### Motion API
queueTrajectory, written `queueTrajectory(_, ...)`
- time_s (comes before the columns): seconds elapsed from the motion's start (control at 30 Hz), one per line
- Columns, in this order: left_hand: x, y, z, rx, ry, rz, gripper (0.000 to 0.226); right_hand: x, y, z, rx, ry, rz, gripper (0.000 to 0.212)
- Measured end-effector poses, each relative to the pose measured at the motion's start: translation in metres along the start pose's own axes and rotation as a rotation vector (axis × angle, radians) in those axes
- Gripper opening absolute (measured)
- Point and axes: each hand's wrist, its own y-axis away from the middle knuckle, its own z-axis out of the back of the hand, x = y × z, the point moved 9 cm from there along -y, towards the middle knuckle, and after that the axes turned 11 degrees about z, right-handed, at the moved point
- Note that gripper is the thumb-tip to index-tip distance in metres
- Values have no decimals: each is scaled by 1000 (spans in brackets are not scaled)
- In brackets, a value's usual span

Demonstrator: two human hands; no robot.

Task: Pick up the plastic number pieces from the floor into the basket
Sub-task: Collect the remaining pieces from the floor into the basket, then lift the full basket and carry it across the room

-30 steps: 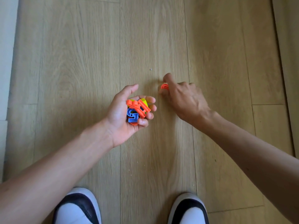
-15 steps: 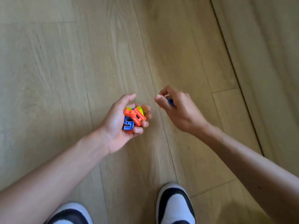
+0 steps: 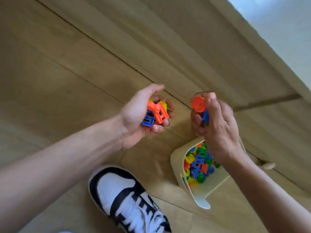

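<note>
Head view: left hand (image 3: 143, 118) cupping number pieces (image 3: 155, 113), right hand (image 3: 217, 125) clamped on orange+blue pcs (image 3: 200, 108). Basket (image 3: 176, 158) sits just below right hand, nearer it; left needs rightward reach.

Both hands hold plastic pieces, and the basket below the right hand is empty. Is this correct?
Not quite. The basket is not empty: the head view shows many coloured pieces lying in it. The rest is right: the left hand and the right hand both hold pieces, and the basket is below the right hand.
</note>
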Motion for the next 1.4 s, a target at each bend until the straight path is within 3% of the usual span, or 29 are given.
queueTrajectory(0.1, 36, -30, -62, 89, -127, 126, 43, -15, 51, 80, -315, 5, -61, 39)
queueTrajectory(0.23, 82, -53, -110, 49, -285, 203, 43, -48, 118, 136, -602, 14, -235, 43)
queueTrajectory(0.47, 127, -68, -109, -109, -480, 208, 52, -80, 149, 156, -701, 76, -409, 31)
queueTrajectory(0.6, 137, -66, -106, -32, -377, 261, 69, -93, 154, 153, -792, 30, -528, 22)
queueTrajectory(0.8, 127, -60, -115, 100, -399, 278, 89, -103, 154, 155, -701, 112, -643, 27)
queueTrajectory(1.0, 119, -55, -106, 151, -477, 250, 72, -98, 142, 160, -644, 242, -633, 24)
queueTrajectory(1.17, 91, -49, -107, 161, -468, 188, 35, -82, 115, 138, -502, 268, -549, 26)
queueTrajectory(1.4, 15, 10, -100, -3, -315, 105, 38, -6, 76, 114, -306, 286, -515, 21)
